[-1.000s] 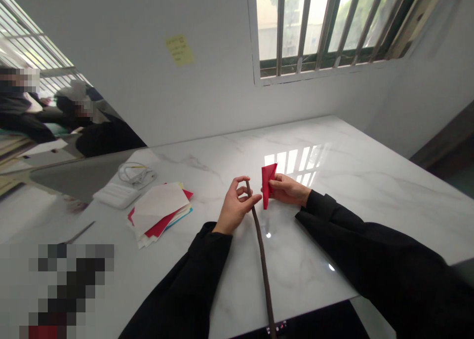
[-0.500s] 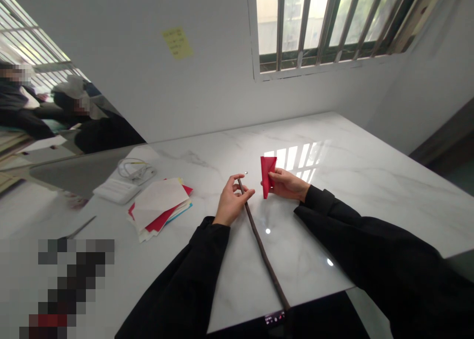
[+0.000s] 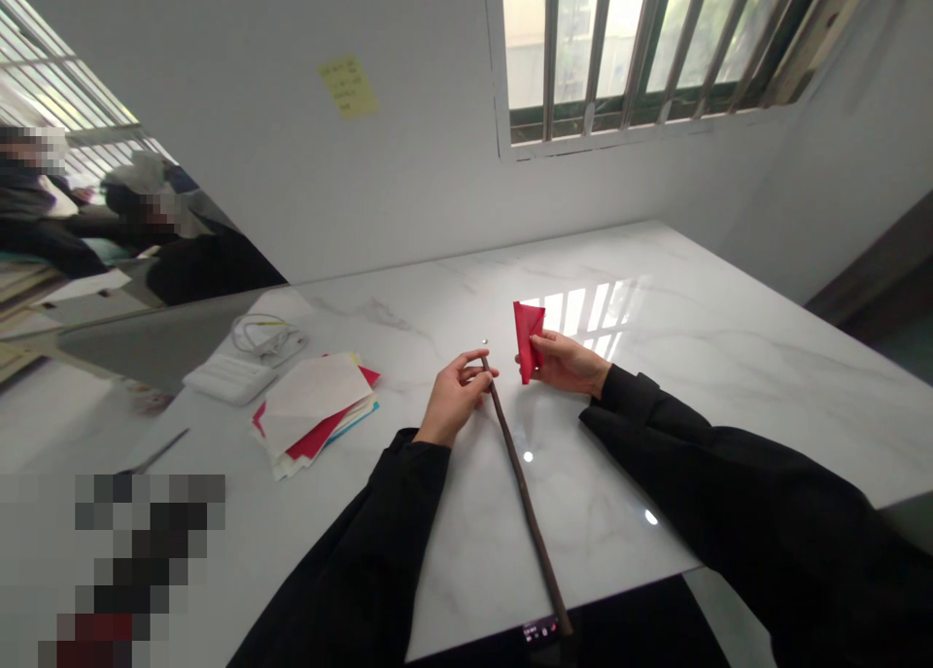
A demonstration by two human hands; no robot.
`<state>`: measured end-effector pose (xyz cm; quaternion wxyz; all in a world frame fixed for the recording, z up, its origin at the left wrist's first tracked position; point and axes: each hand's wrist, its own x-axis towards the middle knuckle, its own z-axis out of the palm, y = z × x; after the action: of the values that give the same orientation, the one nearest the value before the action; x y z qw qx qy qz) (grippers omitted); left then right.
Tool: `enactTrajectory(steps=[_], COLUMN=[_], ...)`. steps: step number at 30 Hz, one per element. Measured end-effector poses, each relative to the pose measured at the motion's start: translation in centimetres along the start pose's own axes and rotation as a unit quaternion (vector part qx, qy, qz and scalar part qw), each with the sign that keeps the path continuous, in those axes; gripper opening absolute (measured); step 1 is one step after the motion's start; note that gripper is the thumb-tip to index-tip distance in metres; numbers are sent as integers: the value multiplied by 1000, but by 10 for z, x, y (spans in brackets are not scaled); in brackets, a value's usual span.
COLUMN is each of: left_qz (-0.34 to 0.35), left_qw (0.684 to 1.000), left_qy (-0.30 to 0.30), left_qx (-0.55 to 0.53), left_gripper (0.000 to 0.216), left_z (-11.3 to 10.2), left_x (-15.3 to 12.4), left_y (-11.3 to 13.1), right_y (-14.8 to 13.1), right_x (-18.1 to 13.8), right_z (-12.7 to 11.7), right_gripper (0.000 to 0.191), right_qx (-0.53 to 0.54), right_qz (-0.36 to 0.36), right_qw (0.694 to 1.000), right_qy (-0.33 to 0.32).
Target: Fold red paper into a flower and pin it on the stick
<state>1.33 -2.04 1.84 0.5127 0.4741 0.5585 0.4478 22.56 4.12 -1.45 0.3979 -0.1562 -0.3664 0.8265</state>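
Observation:
A thin brown stick [image 3: 523,483] slants from the table's near edge up to my left hand [image 3: 459,393]. My left thumb and fingers are closed round it near its far end. To the right, my right hand [image 3: 567,362] pinches a piece of folded red paper [image 3: 528,339] that stands upright above the table. The paper has a folded strip down its left side and a slanting crease. A small gap lies between the stick's tip and the paper. Some right fingers are hidden behind the paper.
A stack of coloured paper [image 3: 317,401] lies on the marble-patterned table [image 3: 729,376] at left. Behind it are a white device [image 3: 229,378] and a looped cable [image 3: 262,330]. Scissors [image 3: 160,451] lie further left. A yellow note [image 3: 350,87] sticks to the wall. People show far left.
My left fingers have closed in on the stick, and its tip has moved slightly right, toward the paper. The red paper has risen and tilted a little in my right hand.

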Motion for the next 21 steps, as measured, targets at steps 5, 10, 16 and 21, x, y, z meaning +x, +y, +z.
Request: enactTrajectory(steps=[5,10,16,21], left_qz=[-2,14,32,39], left_qw=[1000,999,998,998], left_qy=[-14,-31,-49,-51], left_qx=[-5,8,14,5], left_gripper=[67,66,65,64], left_z=[-1,0,1,1], left_x=[-1,-3,-3,-3], left_y=[0,0,-1,-2], right_y=[0,0,-1,-2], right_x=[-1,-1,-1,-1], right_z=[0,1,3,5], right_gripper=[35,34,38,38], right_qx=[1,0,3,2], right_qz=[-2,-3,-7,-5], right_qw=[1000,1000,1000,1000], right_qy=[5,7,-10,-5])
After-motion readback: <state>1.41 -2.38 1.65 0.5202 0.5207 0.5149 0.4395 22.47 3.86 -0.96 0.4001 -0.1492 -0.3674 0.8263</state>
